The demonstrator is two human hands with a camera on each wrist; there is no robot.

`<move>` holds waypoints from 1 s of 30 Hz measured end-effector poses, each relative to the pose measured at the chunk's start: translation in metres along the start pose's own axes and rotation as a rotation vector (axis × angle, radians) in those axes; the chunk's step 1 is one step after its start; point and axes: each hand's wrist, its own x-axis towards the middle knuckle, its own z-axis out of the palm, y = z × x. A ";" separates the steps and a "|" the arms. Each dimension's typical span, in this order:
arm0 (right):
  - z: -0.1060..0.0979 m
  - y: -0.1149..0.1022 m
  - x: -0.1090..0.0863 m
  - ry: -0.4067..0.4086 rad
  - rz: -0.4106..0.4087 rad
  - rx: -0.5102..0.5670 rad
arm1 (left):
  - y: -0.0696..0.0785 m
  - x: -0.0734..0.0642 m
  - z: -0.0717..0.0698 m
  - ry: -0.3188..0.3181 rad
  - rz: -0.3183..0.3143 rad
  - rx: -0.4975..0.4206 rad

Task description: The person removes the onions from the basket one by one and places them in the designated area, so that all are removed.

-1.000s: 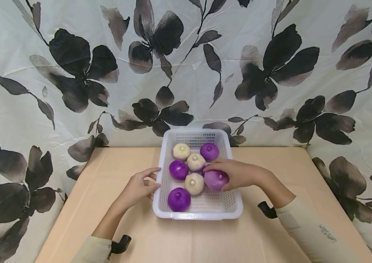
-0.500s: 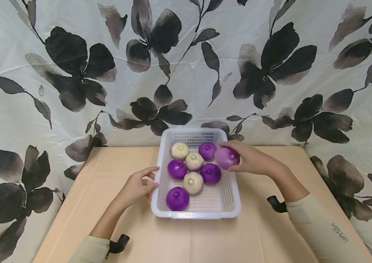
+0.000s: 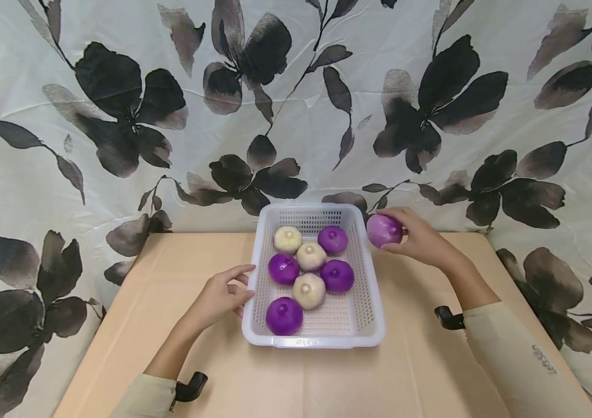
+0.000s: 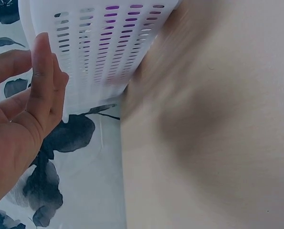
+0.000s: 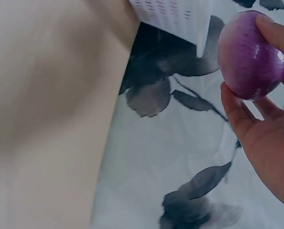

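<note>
My right hand [image 3: 418, 235] holds a light purple onion [image 3: 383, 230] between thumb and fingers, in the air just beyond the right rim of a white plastic basket [image 3: 374, 316]. In the right wrist view this purple onion [image 5: 249, 57] shows its pale and darker sides. My left hand [image 3: 222, 296] rests its fingertips against the basket's left side, fingers extended and a little bent. In the left wrist view those fingers [image 4: 44, 76] lie by the slotted basket wall [image 4: 103, 43]. Inside lie three whitish onions [image 3: 308, 291] and several purple onions [image 3: 284, 316].
The basket stands on a light wood-coloured table [image 3: 327, 383], close to its back edge. Behind rises a white cloth [image 3: 327, 151] printed with dark flowers. Dark curved pieces [image 3: 191, 387] stick out at both wrists.
My right hand has lifted the light purple onion out of the basket and carried it up and right past the rim, uncovering a darker onion. The left hand has stayed in place.
</note>
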 end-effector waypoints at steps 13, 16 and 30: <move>0.017 0.046 0.011 0.105 0.134 0.103 | 0.002 -0.001 0.001 0.010 -0.001 0.030; 0.025 0.056 0.014 0.106 0.162 0.116 | 0.002 -0.001 0.000 0.013 0.003 0.041; 0.050 0.093 0.019 0.059 0.321 0.154 | -0.001 0.000 0.000 -0.007 0.013 0.023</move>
